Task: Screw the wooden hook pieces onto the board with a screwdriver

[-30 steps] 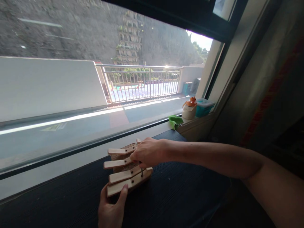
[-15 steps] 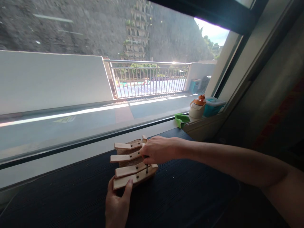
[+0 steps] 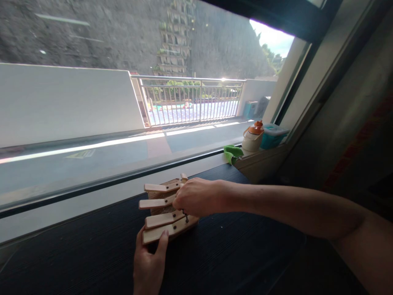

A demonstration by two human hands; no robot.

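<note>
A pale wooden piece (image 3: 158, 222) lies on the table, with several bent slats fixed side by side on a rough wooden base (image 3: 157, 210). Dark screw heads dot the slats. My left hand (image 3: 149, 262) grips the near left end of the piece, thumb on top of the nearest slat. Above its right part, my right hand (image 3: 196, 197) is closed around a thin dark metal tool (image 3: 186, 218), its lower end on a screw in the nearest slat. My fingers hide the tool's upper part, so its exact kind is unclear.
The dark table (image 3: 76, 250) stands against a window sill (image 3: 129, 184). At the back right are a green cloth (image 3: 232, 153), a cream bottle with an orange top (image 3: 252, 139) and a teal box with a clear lid (image 3: 272, 136). Beyond the glass runs a metal railing (image 3: 201, 102).
My right hand has turned slightly and covers more of the tool, which stands at a different angle. My left hand keeps its grip. The whole view has shifted a little.
</note>
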